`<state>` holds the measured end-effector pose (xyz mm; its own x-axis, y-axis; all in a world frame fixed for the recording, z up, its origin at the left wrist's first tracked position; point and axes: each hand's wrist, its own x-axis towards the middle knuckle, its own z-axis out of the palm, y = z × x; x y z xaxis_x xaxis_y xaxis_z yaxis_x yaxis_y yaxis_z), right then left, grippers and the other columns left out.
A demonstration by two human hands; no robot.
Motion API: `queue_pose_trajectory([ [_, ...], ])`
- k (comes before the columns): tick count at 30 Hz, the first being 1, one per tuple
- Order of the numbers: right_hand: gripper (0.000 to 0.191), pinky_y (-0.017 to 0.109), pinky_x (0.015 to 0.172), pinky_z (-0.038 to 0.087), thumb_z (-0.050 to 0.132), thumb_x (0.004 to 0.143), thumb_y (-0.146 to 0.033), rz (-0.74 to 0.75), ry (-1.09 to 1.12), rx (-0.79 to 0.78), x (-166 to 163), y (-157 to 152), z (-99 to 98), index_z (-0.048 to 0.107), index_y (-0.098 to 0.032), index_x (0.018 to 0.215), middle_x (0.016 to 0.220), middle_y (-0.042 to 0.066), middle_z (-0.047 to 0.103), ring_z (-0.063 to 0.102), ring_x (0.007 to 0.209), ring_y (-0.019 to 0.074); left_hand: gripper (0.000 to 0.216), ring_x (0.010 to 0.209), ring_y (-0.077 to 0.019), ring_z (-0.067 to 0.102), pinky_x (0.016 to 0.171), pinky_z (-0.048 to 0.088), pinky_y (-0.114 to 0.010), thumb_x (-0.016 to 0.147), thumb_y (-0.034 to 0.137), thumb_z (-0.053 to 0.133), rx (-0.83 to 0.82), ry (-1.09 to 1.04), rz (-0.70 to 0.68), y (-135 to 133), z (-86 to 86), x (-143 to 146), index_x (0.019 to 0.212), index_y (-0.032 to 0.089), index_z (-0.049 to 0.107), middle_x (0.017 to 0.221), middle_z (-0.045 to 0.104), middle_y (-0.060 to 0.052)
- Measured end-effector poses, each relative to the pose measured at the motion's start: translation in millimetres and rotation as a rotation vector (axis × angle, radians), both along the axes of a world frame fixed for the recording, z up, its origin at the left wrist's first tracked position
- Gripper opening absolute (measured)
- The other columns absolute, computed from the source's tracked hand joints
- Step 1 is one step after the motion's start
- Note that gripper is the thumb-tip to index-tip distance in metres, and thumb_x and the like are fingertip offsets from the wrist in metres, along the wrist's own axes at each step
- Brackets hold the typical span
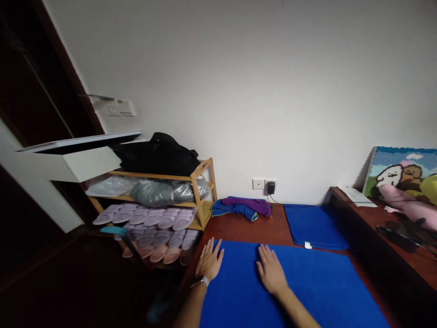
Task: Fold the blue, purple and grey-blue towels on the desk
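Two hands, each grip released: the left hand (209, 262) rests at the left edge of a blue cloth (239, 296) on the counter (235, 228), the right hand (272, 270) near its far edge. Spreading appears largely done, smoothing perhaps left. The cloth's near edge is cut off, its layering unclear.

Spread blue cloth (239, 284): matt, smooth, soft-looking. Folded blue cloth (314, 223): same matt fabric. Purple cloth (247, 205): matt textile, creased. Desk (269, 231): red-brown wood, smooth, slight sheen. Shoe rack (198, 197): pale wood, smooth. Plastic bag (153, 191): clear, glossy, wrinkled. Slippers (169, 218): smooth, matt, plastic or rubber-like. Tote bag (157, 157): matt black fabric. Picture (389, 175): rough, tufted yarn. Sheet (357, 196): paper. Power adapter (271, 187): black plastic. Wall (256, 100): matt, smooth.
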<state>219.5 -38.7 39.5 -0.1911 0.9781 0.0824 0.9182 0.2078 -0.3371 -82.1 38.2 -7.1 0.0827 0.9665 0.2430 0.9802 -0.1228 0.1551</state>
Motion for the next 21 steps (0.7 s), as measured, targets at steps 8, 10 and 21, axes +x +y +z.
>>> queue_pose_trajectory([
  [8,0.073,0.044,0.129,0.010,0.017,0.101,-0.053,-0.124,-0.029,-0.113,15,10,-20.0,0.024,-0.012,0.161,0.168,0.005,0.023,0.015,0.157,0.0220,0.058,0.154,-0.0261,0.029,0.125,0.026,-0.045,0.104,0.048,0.035,-0.016,0.035,0.025,1,0.4,0,0.156,0.025,0.041,0.167,0.034,-0.009],
  [10,0.075,0.045,0.129,0.011,0.017,0.100,-0.053,-0.252,-0.080,-0.101,80,5,-34.5,0.024,-0.011,0.161,0.168,0.007,0.024,0.016,0.157,0.0230,0.058,0.154,-0.0259,0.029,0.125,0.025,-0.045,0.104,0.048,0.035,-0.007,0.038,0.025,3,-1.0,0,0.156,0.025,0.041,0.166,0.035,-0.009],
  [21,0.079,0.052,0.123,0.027,0.018,0.087,-0.057,-0.636,-0.071,-0.086,330,-46,-66.2,0.044,-0.025,0.154,0.162,0.009,0.040,0.026,0.153,0.0295,0.057,0.153,-0.0262,0.031,0.124,0.027,-0.045,0.103,0.046,0.036,-0.008,0.075,0.020,4,2.0,1,0.156,0.024,0.041,0.166,0.034,-0.010],
])
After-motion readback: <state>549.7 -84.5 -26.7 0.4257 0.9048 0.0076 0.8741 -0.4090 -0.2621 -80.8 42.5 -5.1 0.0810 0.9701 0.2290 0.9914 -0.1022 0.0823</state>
